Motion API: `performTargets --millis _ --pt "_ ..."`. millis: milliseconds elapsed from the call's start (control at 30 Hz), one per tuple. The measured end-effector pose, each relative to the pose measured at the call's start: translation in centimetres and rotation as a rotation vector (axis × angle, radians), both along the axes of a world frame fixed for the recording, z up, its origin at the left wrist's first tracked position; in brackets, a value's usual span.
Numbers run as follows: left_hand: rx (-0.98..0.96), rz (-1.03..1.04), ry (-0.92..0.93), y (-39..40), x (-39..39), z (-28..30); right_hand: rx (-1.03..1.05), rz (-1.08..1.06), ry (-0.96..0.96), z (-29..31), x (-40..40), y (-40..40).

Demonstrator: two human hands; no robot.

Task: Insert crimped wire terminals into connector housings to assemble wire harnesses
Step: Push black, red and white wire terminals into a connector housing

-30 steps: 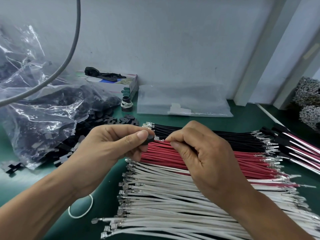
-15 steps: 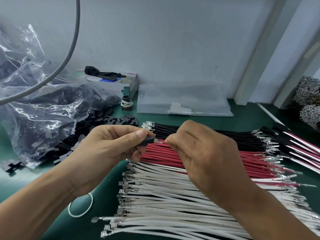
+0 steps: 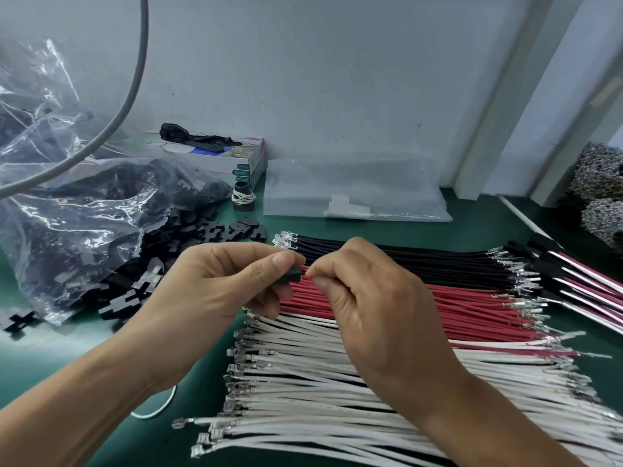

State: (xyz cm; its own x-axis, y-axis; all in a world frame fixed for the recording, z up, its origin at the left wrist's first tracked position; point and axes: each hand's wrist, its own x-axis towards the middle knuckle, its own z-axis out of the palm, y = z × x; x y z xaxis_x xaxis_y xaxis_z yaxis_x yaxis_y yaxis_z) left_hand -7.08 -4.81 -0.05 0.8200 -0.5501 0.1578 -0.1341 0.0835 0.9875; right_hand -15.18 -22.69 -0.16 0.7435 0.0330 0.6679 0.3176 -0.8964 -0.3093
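Bare left hand (image 3: 222,291) and right hand (image 3: 377,305) — forearms unsleeved, ringless fingers.

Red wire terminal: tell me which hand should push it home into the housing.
Right. The right hand already pinches the wire right at the mouth of the black housing, which the left hand grips steady. Left probably best just holds.

Much of the work sits behind the two hands

The right hand (image 3: 377,305) covers the wire it pinches, so its colour and terminal cannot be told; only a corner of the black housing (image 3: 292,275) shows past the left hand (image 3: 215,291). The white wires (image 3: 303,392) run off the lower right edge. The grey cable (image 3: 135,72) leaves the top and left edges. Print on the small box (image 3: 251,166) is too small to read.
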Motion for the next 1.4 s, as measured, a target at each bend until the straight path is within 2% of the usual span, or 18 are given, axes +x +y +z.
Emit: performTargets --millis 133,167,467,600,667,800,867,933,1000,1400 --pt "0.163 0.132 -0.449 0.2 0.1 -0.1 0.117 0.038 0.061 0.0 0.0 -0.5" --pt "0.18 0.158 -0.49 0.3 0.2 -0.2 0.126 0.04 0.061 0.1 -0.1 -0.7" --pt "0.037 0.059 -0.264 0.2 -0.1 -0.4 0.036 0.057 -0.005 0.3 -0.2 -0.8" --pt "0.038 0.049 -0.252 0.1 -0.1 -0.1 0.027 0.072 0.015 0.4 -0.2 -1.0" --pt "0.057 0.057 -0.267 0.1 0.1 0.0 -0.004 0.012 0.003 0.8 -0.3 -1.5" --pt "0.066 0.106 -0.274 0.2 0.4 0.0 -0.192 -0.112 -0.171 1.4 -0.6 -1.5" --pt "0.048 0.154 -0.26 0.3 0.6 -0.1 -0.19 -0.067 -0.086 1.3 -0.9 -0.7" --pt "0.023 0.202 -0.234 0.5 0.9 0.0 -0.205 -0.049 0.155 0.9 -1.1 0.3" --pt "0.02 0.234 -0.223 0.6 1.1 0.1 -0.161 -0.043 0.3 0.3 -0.9 0.8" --pt "0.033 0.255 -0.205 0.7 1.2 0.2 0.11 0.011 0.473 0.1 -0.5 0.9"
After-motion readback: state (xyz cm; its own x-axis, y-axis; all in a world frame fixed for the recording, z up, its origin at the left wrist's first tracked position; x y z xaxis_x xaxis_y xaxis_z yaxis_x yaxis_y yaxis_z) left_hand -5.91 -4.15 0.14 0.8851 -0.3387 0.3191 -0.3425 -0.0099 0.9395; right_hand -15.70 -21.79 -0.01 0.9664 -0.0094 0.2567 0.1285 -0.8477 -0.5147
